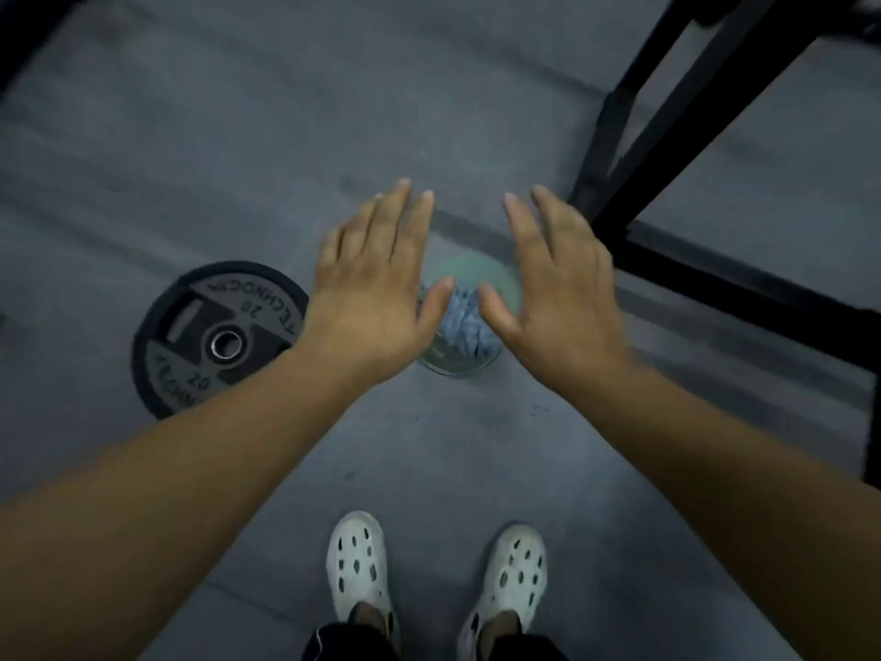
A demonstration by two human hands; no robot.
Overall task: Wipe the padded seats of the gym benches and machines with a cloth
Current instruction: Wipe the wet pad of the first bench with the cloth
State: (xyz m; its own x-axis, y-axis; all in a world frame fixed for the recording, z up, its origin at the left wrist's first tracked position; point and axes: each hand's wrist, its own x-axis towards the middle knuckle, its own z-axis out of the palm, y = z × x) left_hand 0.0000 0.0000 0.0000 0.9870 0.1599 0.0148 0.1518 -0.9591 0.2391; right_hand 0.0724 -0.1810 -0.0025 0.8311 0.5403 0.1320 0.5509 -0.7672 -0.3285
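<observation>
Nearest the camera, two white perforated clogs (360,565) stand on the grey floor (453,469). Both bare forearms reach forward from the lower corners of the view.

The left hand (372,288) and right hand (558,288) hover palm-down, side by side but apart. The fingers (405,217) of each are straight and lie loosely together, with the thumbs angled inward toward one another. Neither hand holds anything.

Directly beneath the gap between the thumbs, a round greenish container (481,274) sits on the floor. A bunched blue cloth (465,326) lies inside it, touched by neither hand.

Left of the container, partly behind the left wrist, a black weight plate (214,336) marked 20 lies flat. To the right and beyond, a black metal machine frame (667,112) rises from the floor. The upper part of the view is blurred.

Assessment: no padded seat is in view and the cloth is not in hand. Wiping appears not to have begun here. Taking up the cloth, and all wiping of benches and machines, looks to be outstanding.
</observation>
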